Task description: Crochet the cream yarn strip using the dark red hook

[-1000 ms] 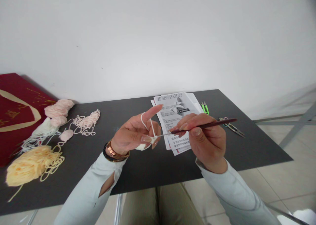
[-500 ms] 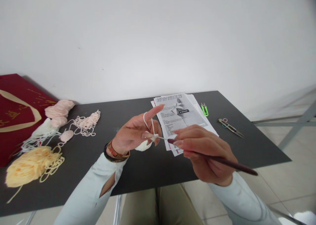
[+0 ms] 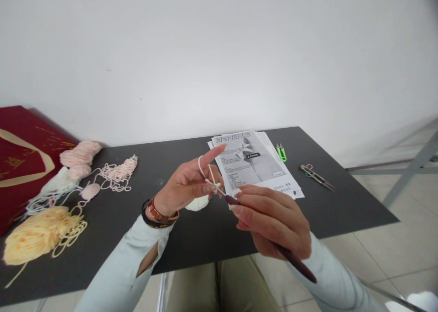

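My left hand (image 3: 191, 182) pinches a small piece of white crochet work (image 3: 215, 187) between thumb and fingers. White yarn (image 3: 201, 165) loops round its raised index finger and runs down to the stitches. In my right hand (image 3: 273, 214) is a crochet hook (image 3: 297, 262) with a dark brown handle, gripped near its front end. The hook's thin metal shaft reaches left into the white stitches. Behind my left hand, a white yarn ball (image 3: 197, 204) lies on the table, partly hidden.
Printed pattern sheets (image 3: 253, 166) lie on the black table (image 3: 137, 239). Green thread snips (image 3: 281, 153) and metal snips (image 3: 317, 178) are to the right. Pink yarn (image 3: 80, 153), yellow yarn (image 3: 36, 234) and a red bag (image 3: 27, 143) sit at left. A wall (image 3: 205, 56) stands behind.
My right hand has come slightly left and lower, and the hook's handle end has swung down and left, tilting the hook more steeply. My left hand keeps its pinch.
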Demonstrator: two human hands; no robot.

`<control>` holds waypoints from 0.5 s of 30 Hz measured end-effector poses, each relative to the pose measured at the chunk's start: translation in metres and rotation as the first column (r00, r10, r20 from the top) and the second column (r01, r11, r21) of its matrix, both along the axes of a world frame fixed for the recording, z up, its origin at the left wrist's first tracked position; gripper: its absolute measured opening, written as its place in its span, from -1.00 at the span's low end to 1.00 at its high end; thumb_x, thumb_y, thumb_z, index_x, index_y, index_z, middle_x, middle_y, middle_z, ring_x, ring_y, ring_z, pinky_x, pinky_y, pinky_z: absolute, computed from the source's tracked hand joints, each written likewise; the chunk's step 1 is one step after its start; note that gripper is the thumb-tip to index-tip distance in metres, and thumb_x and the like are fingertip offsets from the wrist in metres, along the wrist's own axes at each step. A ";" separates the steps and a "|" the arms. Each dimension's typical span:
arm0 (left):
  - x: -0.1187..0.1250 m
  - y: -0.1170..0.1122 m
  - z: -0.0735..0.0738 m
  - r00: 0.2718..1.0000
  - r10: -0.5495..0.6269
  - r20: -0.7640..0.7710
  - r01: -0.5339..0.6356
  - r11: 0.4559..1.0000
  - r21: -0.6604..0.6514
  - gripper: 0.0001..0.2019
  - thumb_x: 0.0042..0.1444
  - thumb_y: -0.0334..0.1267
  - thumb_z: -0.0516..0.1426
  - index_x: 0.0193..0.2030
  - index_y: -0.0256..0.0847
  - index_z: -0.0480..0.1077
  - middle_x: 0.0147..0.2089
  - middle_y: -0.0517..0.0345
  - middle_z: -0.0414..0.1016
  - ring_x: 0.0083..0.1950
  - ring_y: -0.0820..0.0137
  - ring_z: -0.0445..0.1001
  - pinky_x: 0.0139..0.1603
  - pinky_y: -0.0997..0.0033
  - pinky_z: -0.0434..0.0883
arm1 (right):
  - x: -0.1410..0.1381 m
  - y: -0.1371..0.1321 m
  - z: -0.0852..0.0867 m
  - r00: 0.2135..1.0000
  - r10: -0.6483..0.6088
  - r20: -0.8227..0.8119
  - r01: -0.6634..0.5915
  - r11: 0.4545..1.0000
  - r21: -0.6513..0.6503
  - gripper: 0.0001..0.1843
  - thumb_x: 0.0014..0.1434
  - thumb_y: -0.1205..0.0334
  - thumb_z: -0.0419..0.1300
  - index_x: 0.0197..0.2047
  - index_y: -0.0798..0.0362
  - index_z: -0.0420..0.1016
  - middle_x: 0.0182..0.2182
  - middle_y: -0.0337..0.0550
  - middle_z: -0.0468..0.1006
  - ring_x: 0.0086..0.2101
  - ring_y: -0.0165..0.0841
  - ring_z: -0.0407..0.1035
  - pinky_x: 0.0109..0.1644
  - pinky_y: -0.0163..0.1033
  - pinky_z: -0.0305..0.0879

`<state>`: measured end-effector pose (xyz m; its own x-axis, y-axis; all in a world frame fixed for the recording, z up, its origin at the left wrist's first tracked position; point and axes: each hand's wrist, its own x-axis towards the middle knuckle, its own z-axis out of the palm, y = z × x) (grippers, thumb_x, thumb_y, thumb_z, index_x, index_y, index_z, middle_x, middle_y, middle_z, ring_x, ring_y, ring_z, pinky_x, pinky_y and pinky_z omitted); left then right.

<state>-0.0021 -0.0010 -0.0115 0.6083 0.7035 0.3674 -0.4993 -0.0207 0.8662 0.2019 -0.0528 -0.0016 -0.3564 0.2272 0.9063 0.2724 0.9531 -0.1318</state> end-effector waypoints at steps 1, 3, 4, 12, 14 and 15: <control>0.000 0.000 0.000 1.000 -0.003 0.000 0.003 1.000 0.001 -0.36 0.15 -0.44 0.18 0.36 -0.02 0.18 -0.35 0.11 0.45 -0.31 0.43 0.42 -0.40 0.54 0.32 | 0.000 0.001 -0.001 1.000 -0.007 0.011 0.006 1.000 0.016 -0.92 0.29 0.46 0.18 -0.14 0.28 0.47 -0.28 0.05 0.59 -0.17 -0.25 0.52 -0.11 -0.15 0.58; 0.000 0.000 0.002 1.000 0.005 0.005 -0.005 1.000 -0.013 -0.36 0.14 -0.44 0.19 0.35 -0.01 0.20 -0.34 0.12 0.46 -0.32 0.46 0.42 -0.40 0.57 0.32 | 0.000 0.002 -0.001 0.999 -0.042 0.032 0.039 0.997 0.066 -0.92 0.30 0.44 0.18 -0.16 0.27 0.49 -0.28 0.04 0.59 -0.14 -0.24 0.51 -0.09 -0.16 0.58; 0.001 0.000 0.003 1.000 0.017 0.013 -0.017 1.000 -0.025 -0.38 0.14 -0.41 0.20 0.34 -0.02 0.22 -0.33 0.10 0.47 -0.32 0.46 0.41 -0.40 0.57 0.32 | 0.000 0.002 -0.002 0.996 -0.071 0.051 0.066 0.993 0.097 -0.92 0.30 0.43 0.18 -0.17 0.26 0.50 -0.28 0.04 0.60 -0.12 -0.24 0.51 -0.08 -0.15 0.59; 0.012 -0.002 0.004 0.977 0.213 0.013 -0.210 0.971 -0.118 -0.59 0.19 -0.28 0.19 0.19 -0.11 0.43 -0.47 0.12 0.45 -0.46 0.50 0.35 -0.47 0.56 0.32 | 0.002 0.003 -0.005 0.953 -0.205 0.223 0.127 0.938 0.321 -0.93 0.20 0.45 0.26 -0.21 0.24 0.54 -0.29 0.07 0.62 -0.18 -0.14 0.55 -0.05 -0.08 0.60; 0.013 -0.003 0.005 0.970 0.241 0.014 -0.237 0.962 -0.136 -0.59 0.16 -0.28 0.21 0.17 -0.12 0.44 -0.48 0.13 0.44 -0.46 0.50 0.36 -0.48 0.57 0.32 | 0.003 0.005 -0.007 0.948 -0.201 0.245 0.117 0.940 0.321 -0.90 0.24 0.45 0.21 -0.18 0.26 0.54 -0.26 0.09 0.61 -0.14 -0.12 0.54 -0.02 -0.06 0.59; 0.013 -0.002 0.005 0.967 0.253 0.015 -0.249 0.958 -0.144 -0.58 0.14 -0.31 0.22 0.17 -0.11 0.44 -0.48 0.14 0.44 -0.45 0.50 0.37 -0.48 0.58 0.31 | 0.004 0.007 -0.008 0.947 -0.197 0.255 0.111 0.942 0.315 -0.87 0.27 0.45 0.18 -0.16 0.26 0.54 -0.23 0.10 0.61 -0.11 -0.11 0.53 0.00 -0.06 0.58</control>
